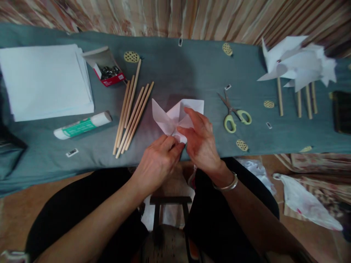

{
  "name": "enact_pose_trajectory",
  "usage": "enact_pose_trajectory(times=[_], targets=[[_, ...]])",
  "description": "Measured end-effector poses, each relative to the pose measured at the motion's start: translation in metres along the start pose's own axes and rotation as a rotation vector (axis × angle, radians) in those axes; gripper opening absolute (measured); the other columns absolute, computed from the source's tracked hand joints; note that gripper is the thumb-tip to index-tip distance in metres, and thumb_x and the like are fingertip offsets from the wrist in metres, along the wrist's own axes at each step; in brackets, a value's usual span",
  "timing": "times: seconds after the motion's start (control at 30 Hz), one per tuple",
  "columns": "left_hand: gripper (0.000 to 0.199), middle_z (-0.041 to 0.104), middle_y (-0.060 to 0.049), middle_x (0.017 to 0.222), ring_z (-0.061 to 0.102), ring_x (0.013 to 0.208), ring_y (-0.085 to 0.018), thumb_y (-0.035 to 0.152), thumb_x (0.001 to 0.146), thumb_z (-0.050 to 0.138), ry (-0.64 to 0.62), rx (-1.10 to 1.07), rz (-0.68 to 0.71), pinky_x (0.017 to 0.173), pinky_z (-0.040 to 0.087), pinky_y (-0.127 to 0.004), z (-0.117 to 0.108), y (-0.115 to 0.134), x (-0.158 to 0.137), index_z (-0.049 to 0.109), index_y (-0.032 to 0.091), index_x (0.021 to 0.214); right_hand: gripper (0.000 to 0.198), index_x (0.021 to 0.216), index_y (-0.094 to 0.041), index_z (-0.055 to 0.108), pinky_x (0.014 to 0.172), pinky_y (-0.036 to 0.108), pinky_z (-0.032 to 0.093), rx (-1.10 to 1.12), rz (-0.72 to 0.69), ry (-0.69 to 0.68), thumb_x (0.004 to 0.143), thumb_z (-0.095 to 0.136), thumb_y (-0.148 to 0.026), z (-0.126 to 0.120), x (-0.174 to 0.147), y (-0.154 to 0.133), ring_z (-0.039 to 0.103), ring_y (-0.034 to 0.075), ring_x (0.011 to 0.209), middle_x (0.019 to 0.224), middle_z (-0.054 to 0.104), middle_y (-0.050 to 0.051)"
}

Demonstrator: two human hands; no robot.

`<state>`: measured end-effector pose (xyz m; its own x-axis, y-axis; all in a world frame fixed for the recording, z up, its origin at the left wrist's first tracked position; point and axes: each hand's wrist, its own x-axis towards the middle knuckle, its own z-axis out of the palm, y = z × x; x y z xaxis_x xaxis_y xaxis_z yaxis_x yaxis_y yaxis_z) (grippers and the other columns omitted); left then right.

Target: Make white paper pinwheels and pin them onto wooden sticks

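Note:
A white paper pinwheel (161,116), its blades partly folded toward the middle, sits at the table's front edge between my hands. My left hand (161,155) pinches the lower part of the paper, fingers curled. My right hand (201,140) grips the right side, thumb near the centre and fingers over a blade. Both hands cover the paper's lower edge. Left of it lie several thin wooden sticks (134,117). Green-handled scissors (231,110) rest to the right, blades slightly apart.
A stack of white paper (45,82) lies far left, with a glue stick (82,126) below. An opened red box of metal pins or clips (111,75) stands behind the sticks. Several finished pinwheels (296,65) on sticks lie at the right, near a dark object (342,111).

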<state>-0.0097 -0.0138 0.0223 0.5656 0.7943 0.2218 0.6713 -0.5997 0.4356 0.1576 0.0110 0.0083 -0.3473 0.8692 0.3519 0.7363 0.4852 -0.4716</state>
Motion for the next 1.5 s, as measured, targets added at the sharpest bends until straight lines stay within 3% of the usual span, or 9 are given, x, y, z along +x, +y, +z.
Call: enact_pose_trajectory(times=[0.2,0.37,0.7,0.9,1.13,1.27,1.33,1.4,1.5], targets=[[0.020,0.065,-0.008,0.092,0.062,0.086,-0.018,0.017,0.096,0.047,0.015,0.021,-0.002,0.076,0.057,-0.032,-0.001,0.000,0.001,0.066,0.012,0.101,0.043,0.124,-0.022,0.060,0.112,0.045,0.041,0.046,0.153,0.092,0.091,0.036,-0.007,-0.017,0.011,0.020,0.049,0.022,0.132,0.141,0.054,0.008],[0.021,0.065,-0.009,0.093,0.062,0.086,-0.019,0.017,0.096,0.047,0.011,0.041,0.013,0.076,0.058,-0.033,-0.002,-0.001,-0.001,0.066,0.011,0.102,0.045,0.139,-0.011,0.048,0.114,0.048,0.037,-0.058,0.164,-0.002,0.096,0.035,-0.015,-0.012,0.034,0.038,0.046,0.026,0.136,0.144,0.053,0.016],[0.020,0.067,-0.010,0.098,0.061,0.087,-0.019,0.015,0.094,0.051,0.035,0.048,0.110,0.076,0.058,-0.032,-0.010,-0.007,-0.006,0.067,0.010,0.107,0.036,0.123,-0.018,0.063,0.101,0.048,0.048,-0.087,0.134,-0.027,0.092,0.045,-0.020,-0.027,0.037,0.051,0.063,0.028,0.112,0.120,0.071,0.010],[0.022,0.067,-0.012,0.104,0.061,0.092,-0.022,0.009,0.091,0.052,0.104,0.115,0.093,0.079,0.058,-0.036,-0.020,-0.025,-0.008,0.069,0.010,0.106,0.032,0.113,-0.016,0.071,0.082,0.041,0.056,0.019,0.326,-0.034,0.086,0.056,-0.023,-0.042,0.021,0.052,0.071,0.025,0.085,0.102,0.076,0.009],[0.025,0.068,-0.009,0.111,0.062,0.098,-0.022,0.012,0.092,0.049,0.137,0.163,0.030,0.087,0.056,-0.040,-0.023,-0.047,-0.001,0.071,0.017,0.100,0.033,0.114,-0.017,0.070,0.069,0.034,0.053,0.112,0.502,-0.115,0.086,0.058,-0.031,-0.057,-0.015,0.021,0.069,0.021,0.068,0.082,0.076,0.005],[0.019,0.068,-0.009,0.107,0.062,0.096,-0.021,0.016,0.093,0.052,0.222,0.123,0.055,0.086,0.055,-0.039,-0.025,-0.033,0.000,0.068,0.016,0.104,0.045,0.127,-0.013,0.060,0.060,0.031,0.052,0.293,0.587,-0.266,0.086,0.058,-0.032,-0.061,-0.026,0.010,0.066,0.018,0.058,0.070,0.074,0.002],[0.018,0.068,-0.010,0.101,0.061,0.091,-0.021,0.024,0.092,0.058,0.192,0.052,0.118,0.081,0.055,-0.037,-0.022,-0.019,-0.002,0.066,0.014,0.106,0.048,0.131,-0.013,0.057,0.058,0.029,0.051,0.325,0.582,-0.309,0.088,0.057,-0.033,-0.063,-0.028,0.009,0.065,0.017,0.055,0.065,0.073,0.000],[0.022,0.067,-0.010,0.100,0.061,0.089,-0.021,0.030,0.090,0.062,0.119,0.010,0.159,0.078,0.056,-0.036,-0.016,-0.006,-0.006,0.065,0.013,0.104,0.047,0.131,-0.014,0.057,0.057,0.030,0.051,0.263,0.546,-0.295,0.088,0.057,-0.034,-0.065,-0.031,0.010,0.066,0.017,0.055,0.066,0.073,0.000],[0.020,0.066,-0.010,0.099,0.060,0.090,-0.021,0.026,0.090,0.062,0.038,0.032,0.148,0.079,0.056,-0.036,-0.007,0.002,-0.011,0.065,0.012,0.104,0.035,0.120,-0.019,0.066,0.063,0.033,0.054,0.081,0.430,-0.158,0.088,0.058,-0.032,-0.069,-0.033,0.012,0.070,0.020,0.064,0.077,0.076,0.003]])
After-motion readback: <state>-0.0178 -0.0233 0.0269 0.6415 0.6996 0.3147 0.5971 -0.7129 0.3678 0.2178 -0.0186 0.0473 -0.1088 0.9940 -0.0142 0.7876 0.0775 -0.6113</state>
